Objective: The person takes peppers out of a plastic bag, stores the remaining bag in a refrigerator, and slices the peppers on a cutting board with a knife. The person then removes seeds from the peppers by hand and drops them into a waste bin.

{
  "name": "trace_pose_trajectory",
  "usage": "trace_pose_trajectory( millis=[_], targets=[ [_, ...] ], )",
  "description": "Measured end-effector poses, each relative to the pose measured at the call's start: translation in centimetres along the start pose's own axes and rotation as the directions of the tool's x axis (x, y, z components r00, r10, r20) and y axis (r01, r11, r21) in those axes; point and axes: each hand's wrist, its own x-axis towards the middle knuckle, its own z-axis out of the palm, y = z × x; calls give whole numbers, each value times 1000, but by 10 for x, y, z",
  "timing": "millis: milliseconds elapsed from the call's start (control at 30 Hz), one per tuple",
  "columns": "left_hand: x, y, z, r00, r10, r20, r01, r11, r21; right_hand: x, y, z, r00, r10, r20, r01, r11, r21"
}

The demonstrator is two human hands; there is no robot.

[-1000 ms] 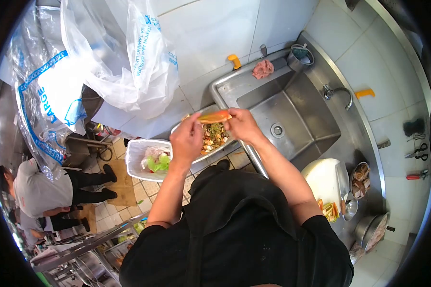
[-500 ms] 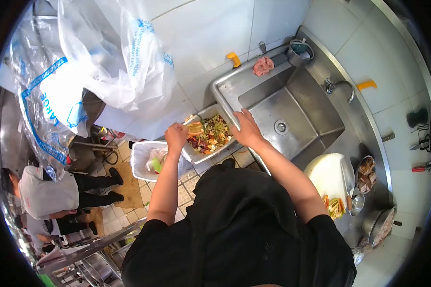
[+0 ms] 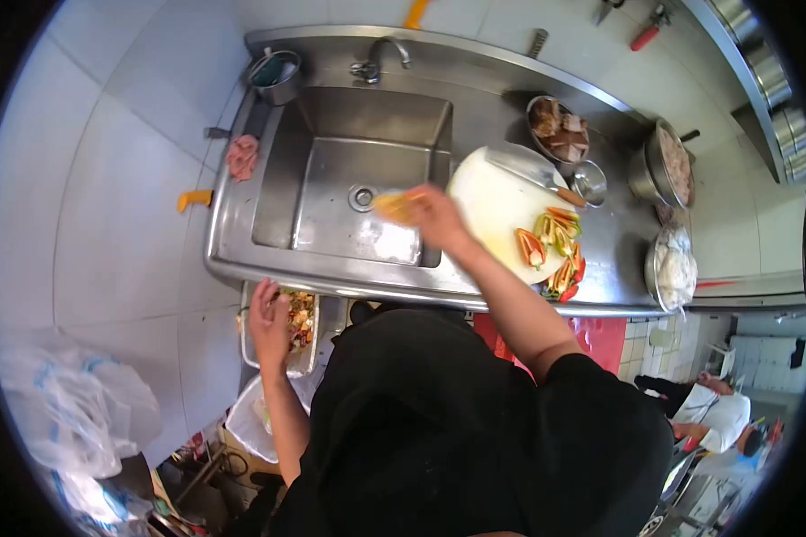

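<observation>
My right hand (image 3: 439,219) is over the sink's right side, its fingers closed round a yellow-orange piece of bell pepper (image 3: 394,208), blurred by motion. To its right, the round white cutting board (image 3: 479,192) carries cut bell pepper pieces (image 3: 557,231) in red, orange and green. A cleaver (image 3: 524,167) with a wooden handle lies across the board's far edge. My left hand (image 3: 269,318) is open and holds nothing, fingers apart, above the scrap bin (image 3: 306,358) below the sink's front edge. Chopped food scraps (image 3: 301,320) show inside that bin, partly behind the hand.
The steel sink (image 3: 376,170) has a faucet (image 3: 381,61) behind it. A pink cloth (image 3: 242,157) and a metal pot (image 3: 276,79) sit at its left. Bowls of meat (image 3: 560,130) stand right. A lined bin (image 3: 252,421) is below; another person (image 3: 716,412) is far right.
My view has turned right toward the counter. My right hand has moved from the sink's edge to over the basin and now holds a pepper piece. My left hand has opened over the scrap bin.
</observation>
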Motion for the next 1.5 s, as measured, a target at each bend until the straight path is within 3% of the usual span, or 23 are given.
trace_pose_trajectory(
  millis=[67, 133, 233, 300, 367, 400, 467, 600, 667, 733, 800, 933, 1000, 1033, 1067, 1100, 1167, 1200, 1400, 1467, 1500],
  targets=[
    [14, -14, -16, 994, -108, -22, 108, 994, 3, 4, 50, -79, 936, 179, -302, -250, 944, -215],
    [26, -11, -16, 984, -174, 22, 173, 984, 39, 2, 99, -126, 848, 224, -480, -409, 852, -326],
    [42, -19, -7, 965, -256, 50, 251, 963, 95, -1, 141, -149, 836, 342, -429, -489, 818, -302],
    [53, -14, 6, 978, -167, 123, 147, 977, 157, -13, 147, -158, 831, 404, -382, -525, 796, -301],
    [63, -12, 16, 980, -139, 146, 112, 977, 179, -38, 128, -174, 812, 173, -557, -455, 786, -418],
    [66, -12, 20, 982, -105, 159, 74, 978, 195, -52, 117, -185, 807, 179, -562, -464, 782, -417],
    [69, -15, 27, 976, -128, 177, 87, 971, 225, -81, 100, -202, 822, 481, -303, -562, 605, -564],
    [72, -32, 39, 951, -176, 253, 107, 958, 265, -116, 84, -179, 856, 457, -244, -491, 566, -663],
    [70, -27, 51, 947, -161, 276, 91, 964, 252, -122, 91, -171, 927, 285, -243, -372, 622, -689],
    [64, -15, 66, 945, -143, 295, 72, 968, 241, -123, 87, -168, 937, 264, -228, -347, 635, -690],
    [59, -2, 86, 935, -115, 336, 40, 974, 224, -120, 74, -163, 957, 110, -267, -258, 741, -620],
    [42, 20, 131, 864, -59, 500, -28, 986, 165, -105, 55, -137, 976, 34, -217, -129, 887, -443],
    [35, 29, 156, 802, -6, 597, -72, 992, 106, -93, 51, -108, 964, -89, -251, 42, 981, -187],
    [32, 38, 169, 768, 9, 640, -87, 992, 90, -85, 23, -95, 983, 0, -185, 4, 1000, 21],
    [30, 55, 182, 750, -6, 661, -72, 993, 91, -77, 21, -75, 983, -54, -174, 83, 983, 161],
    [24, 85, 189, 748, -48, 662, -49, 991, 127, -69, 3, -59, 989, -23, -147, 57, 972, 230],
    [25, 96, 198, 754, 50, 655, -159, 981, 109, -59, -19, -32, 995, 74, -70, -35, 895, 444],
    [25, 100, 198, 750, 103, 653, -223, 969, 103, -52, -43, -26, 994, -46, -103, 77, 946, 316],
    [16, 102, 166, 836, 113, 536, -244, 953, 179, -40, -55, 1, 995, -61, 83, 26, 929, 368],
    [9, 106, 156, 864, 81, 498, -204, 959, 198, -40, -60, 11, 964, -254, 73, 227, 938, 262],
    [7, 109, 151, 882, 49, 469, -167, 962, 214, -39, -64, 13, 951, -283, 126, 244, 934, 262]
  ],
)
